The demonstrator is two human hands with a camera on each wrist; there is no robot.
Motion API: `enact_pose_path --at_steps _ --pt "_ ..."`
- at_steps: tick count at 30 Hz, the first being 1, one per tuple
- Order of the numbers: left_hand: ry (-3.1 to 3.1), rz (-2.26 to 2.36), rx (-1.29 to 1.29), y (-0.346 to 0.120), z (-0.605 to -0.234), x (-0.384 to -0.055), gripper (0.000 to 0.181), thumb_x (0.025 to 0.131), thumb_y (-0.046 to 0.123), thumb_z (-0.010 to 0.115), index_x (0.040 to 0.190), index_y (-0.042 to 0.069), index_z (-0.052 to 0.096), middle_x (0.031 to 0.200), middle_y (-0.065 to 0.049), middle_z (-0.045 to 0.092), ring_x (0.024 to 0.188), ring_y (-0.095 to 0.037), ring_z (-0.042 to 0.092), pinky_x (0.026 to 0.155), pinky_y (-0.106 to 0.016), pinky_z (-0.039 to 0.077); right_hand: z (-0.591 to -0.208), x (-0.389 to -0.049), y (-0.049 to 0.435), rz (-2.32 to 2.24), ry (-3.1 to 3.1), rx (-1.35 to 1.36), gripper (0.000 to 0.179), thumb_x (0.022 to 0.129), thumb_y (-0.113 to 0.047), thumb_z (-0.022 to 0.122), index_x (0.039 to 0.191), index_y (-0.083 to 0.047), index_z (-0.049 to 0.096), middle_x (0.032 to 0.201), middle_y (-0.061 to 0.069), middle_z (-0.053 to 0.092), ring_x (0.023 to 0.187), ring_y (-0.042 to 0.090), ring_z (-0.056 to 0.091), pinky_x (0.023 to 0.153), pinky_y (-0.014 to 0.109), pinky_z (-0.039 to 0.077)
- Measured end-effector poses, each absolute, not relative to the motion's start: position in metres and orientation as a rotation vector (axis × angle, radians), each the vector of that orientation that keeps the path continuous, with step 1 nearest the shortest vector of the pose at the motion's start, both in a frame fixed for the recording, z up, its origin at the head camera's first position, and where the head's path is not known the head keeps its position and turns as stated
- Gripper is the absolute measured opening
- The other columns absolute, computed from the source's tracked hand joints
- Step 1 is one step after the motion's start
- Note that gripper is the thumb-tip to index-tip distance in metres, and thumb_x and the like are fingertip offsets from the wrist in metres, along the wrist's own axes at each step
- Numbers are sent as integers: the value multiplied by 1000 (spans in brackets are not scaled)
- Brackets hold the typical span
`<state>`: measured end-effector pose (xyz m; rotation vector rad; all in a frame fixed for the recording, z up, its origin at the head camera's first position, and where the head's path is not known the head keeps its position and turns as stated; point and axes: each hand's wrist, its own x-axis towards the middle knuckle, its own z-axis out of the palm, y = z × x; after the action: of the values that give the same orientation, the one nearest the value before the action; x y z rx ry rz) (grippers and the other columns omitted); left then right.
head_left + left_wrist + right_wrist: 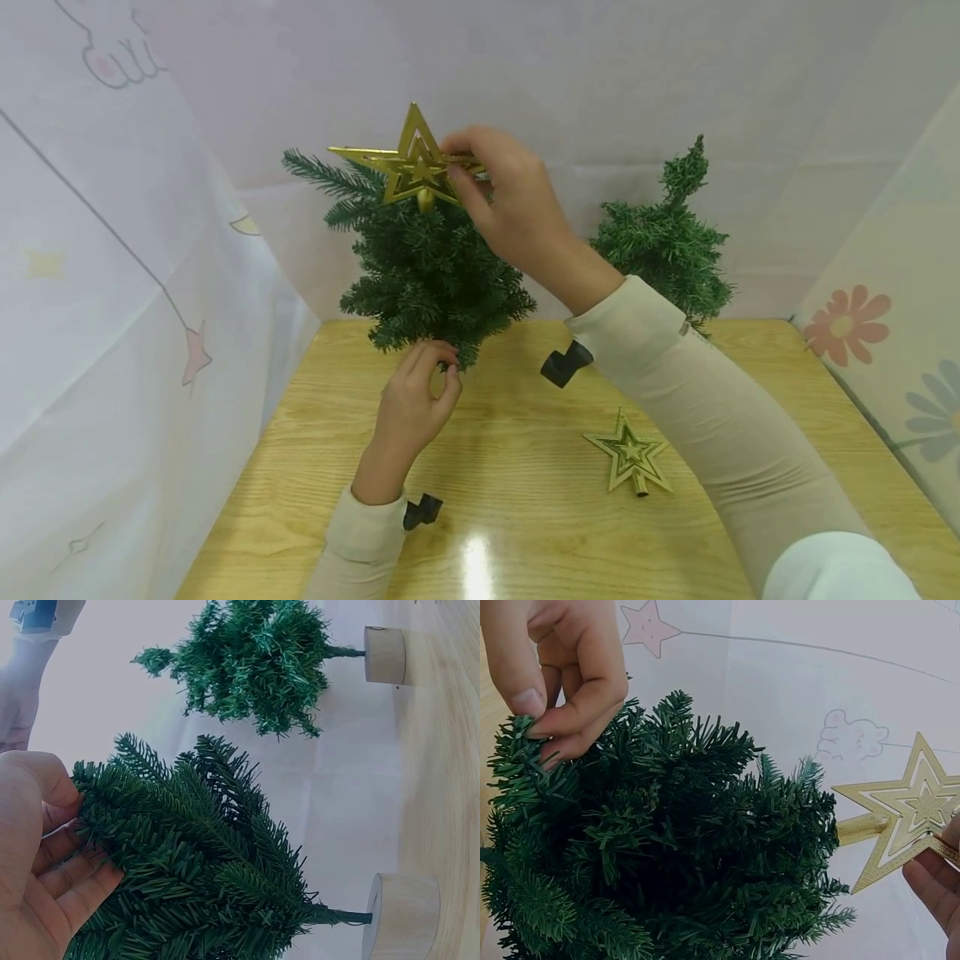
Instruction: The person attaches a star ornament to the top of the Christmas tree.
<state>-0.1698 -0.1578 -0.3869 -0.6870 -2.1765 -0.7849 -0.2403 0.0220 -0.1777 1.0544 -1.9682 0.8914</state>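
While right hand (517, 196) pinches star (415, 133) | left hand (412, 404), branch (514, 761) | trees (427, 267) apart near table edge (750, 327)

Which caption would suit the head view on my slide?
Right hand holds gold star at top of green tree; left hand pinches lower branch.

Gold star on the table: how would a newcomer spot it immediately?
In the head view, find the wooden table. The gold star lies there, beside the beige right sleeve; unlike the other star, held by the right hand, it touches neither hand.
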Motion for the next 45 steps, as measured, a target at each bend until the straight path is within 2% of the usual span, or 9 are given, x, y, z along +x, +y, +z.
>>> enact_pose_path --at_steps 12,21,31,38,45 --pt "-2174 -785 -683 -159 -388 -169 6 92 7 58 98 7 61 109 -7 64 98 -25 63 68 -38 56 -181 -242 21 841 -1957 1066 21 101 -10 53 117 0 62 115 10 64 102 16 60 80 27 51" --pt "-2176 -782 -684 -159 -386 -169 7 93 8 56 97 6 60 108 -7 64 98 -25 63 70 -38 56 -182 -242 21 822 -1981 1062 22 101 -12 53 119 -2 63 117 9 65 105 15 61 83 22 51" --pt "-2171 -780 -683 -160 -387 -169 6 93 8 57 98 7 60 109 -7 64 97 -24 63 69 -37 55 -184 -243 21 810 -1987 1073 22 101 -12 55 119 -3 65 117 9 66 103 15 63 83 23 51" --pt "-2170 -778 -685 -158 -385 -167 7 93 9 57 98 6 60 108 -8 64 99 -25 63 72 -38 56 -187 -244 21 828 -1992 1079 24 101 -13 54 121 -4 65 120 8 65 108 14 62 85 21 50" --pt "-2179 -763 -679 -158 -384 -166 7 94 10 56 98 6 60 109 -8 63 100 -25 63 73 -37 56 -189 -245 22 822 -1972 1093 24 101 -12 55 121 -4 65 120 9 66 108 15 63 88 26 51"
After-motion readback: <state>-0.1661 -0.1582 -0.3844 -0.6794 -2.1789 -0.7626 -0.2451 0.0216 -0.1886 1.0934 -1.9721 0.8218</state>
